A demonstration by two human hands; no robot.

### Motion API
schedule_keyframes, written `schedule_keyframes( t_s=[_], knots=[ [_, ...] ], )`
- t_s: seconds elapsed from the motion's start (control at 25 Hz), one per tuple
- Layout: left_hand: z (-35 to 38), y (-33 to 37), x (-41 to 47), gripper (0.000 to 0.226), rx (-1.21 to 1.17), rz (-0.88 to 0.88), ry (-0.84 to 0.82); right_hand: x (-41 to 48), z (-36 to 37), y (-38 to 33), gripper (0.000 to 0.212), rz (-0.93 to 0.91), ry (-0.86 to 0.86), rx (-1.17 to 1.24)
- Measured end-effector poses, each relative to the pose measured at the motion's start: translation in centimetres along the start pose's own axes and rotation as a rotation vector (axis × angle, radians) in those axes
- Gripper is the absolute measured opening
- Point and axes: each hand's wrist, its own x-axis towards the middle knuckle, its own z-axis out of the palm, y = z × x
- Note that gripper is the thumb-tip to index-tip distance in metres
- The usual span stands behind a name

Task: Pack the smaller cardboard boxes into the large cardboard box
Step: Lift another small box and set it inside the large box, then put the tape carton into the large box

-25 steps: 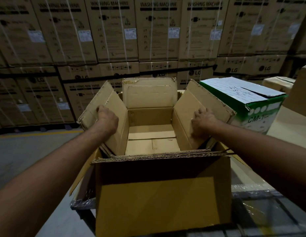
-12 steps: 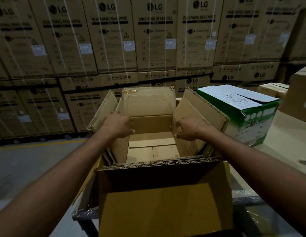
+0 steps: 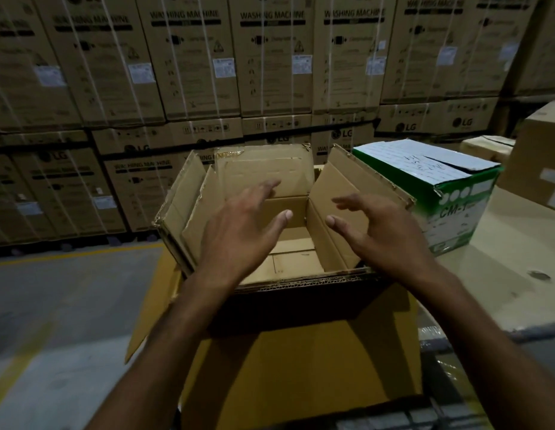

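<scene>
A large brown cardboard box (image 3: 301,361) stands right in front of me with its near flap hanging down toward me. Its side flaps and far flap (image 3: 263,172) stand up, and bare cardboard shows on the bottom. My left hand (image 3: 239,234) hovers over the left half of the opening, fingers spread, holding nothing. My right hand (image 3: 375,231) hovers over the right half, fingers apart and slightly curled, empty too. Neither hand touches a flap. A green and white carton (image 3: 440,193) sits just right of the big box.
Plain brown cartons (image 3: 537,156) sit at the far right on a cardboard-covered surface (image 3: 502,274). A wall of stacked washing machine cartons (image 3: 270,63) fills the background. Grey floor with a yellow line (image 3: 52,259) lies to the left.
Both hands have come off the side flaps they were pressing and lifted inward over the opening, with fingers now spread. The flaps stay standing up.
</scene>
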Motion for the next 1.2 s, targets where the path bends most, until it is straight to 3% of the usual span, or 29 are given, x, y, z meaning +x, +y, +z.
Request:
schedule_keyframes(
  t_s=[0.08, 0.32, 0.52, 0.72, 0.84, 1.04, 1.2],
  knots=[
    [0.8, 1.5, -1.9, 0.061, 0.01, 0.036, 0.09, -2.1, -0.2, 0.2, 0.045, -0.031, 0.083, -0.043],
    [4.9, 4.8, -4.1, 0.059, 0.002, 0.138, 0.066, -6.0, -1.4, 3.7, 0.05, 0.052, 0.107, -0.152],
    [7.0, 10.6, -5.5, 0.052, -0.058, 0.24, 0.114, -10.5, -4.2, 7.2, 0.046, 0.12, 0.242, -0.106],
    [11.9, 19.5, -8.0, 0.043, -0.402, 0.201, 0.058, -17.0, -8.3, 11.7, 0.034, 0.273, 0.419, 0.168],
    [15.8, 25.9, -10.1, 0.038, -0.625, 0.151, 0.074, -21.7, -11.6, 15.6, 0.026, 0.292, 0.523, 0.2],
    [22.8, 37.6, -12.5, 0.041, -0.562, 0.329, 0.078, -26.5, -18.7, 24.2, 0.03, 0.315, 0.497, 0.131],
    [26.9, 45.8, -11.4, 0.042, -0.566, 0.322, 0.043, -28.3, -24.2, 30.8, 0.03, 0.419, 0.457, 0.041]
  ],
)
